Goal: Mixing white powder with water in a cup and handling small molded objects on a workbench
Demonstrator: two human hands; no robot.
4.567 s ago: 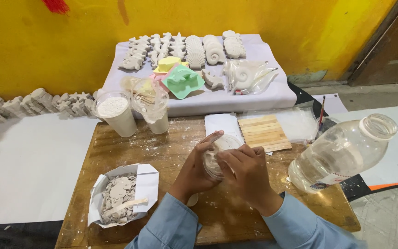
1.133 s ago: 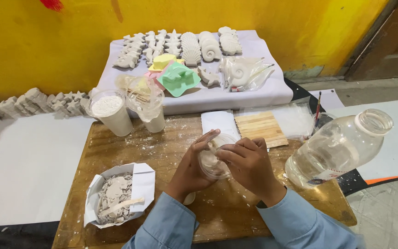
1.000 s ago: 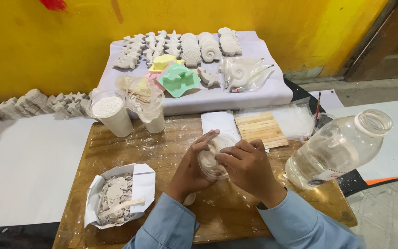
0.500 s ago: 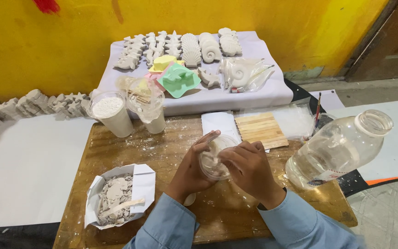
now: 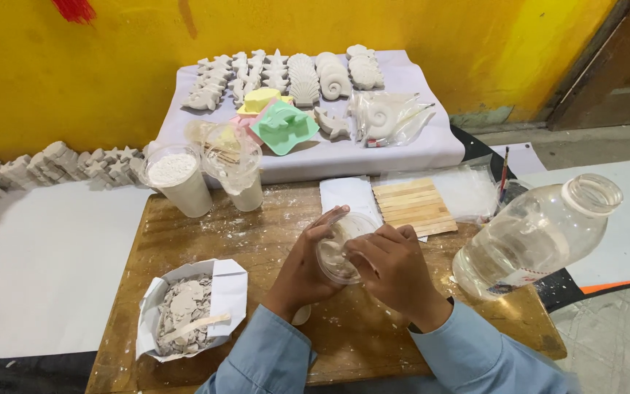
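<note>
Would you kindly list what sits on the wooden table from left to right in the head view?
Paper box of plaster bits → powder cup → left hand → right hand → clear plastic jar.

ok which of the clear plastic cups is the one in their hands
The small clear cup near the table's middle, gripped by the left hand and right hand. The powder-filled cup and the other cup stand untouched.

Bright even light, soft shadows, sharp focus, slight wide-angle edge distortion

Wood table (image 5: 257, 241), powder-dusted. Left of left hand (image 5: 306, 266): paper tray (image 5: 187, 306). Beyond it: two cups (image 5: 180, 179). Right of right hand (image 5: 395, 270): bottle (image 5: 534, 237). Beyond: sticks (image 5: 411, 206).
</note>
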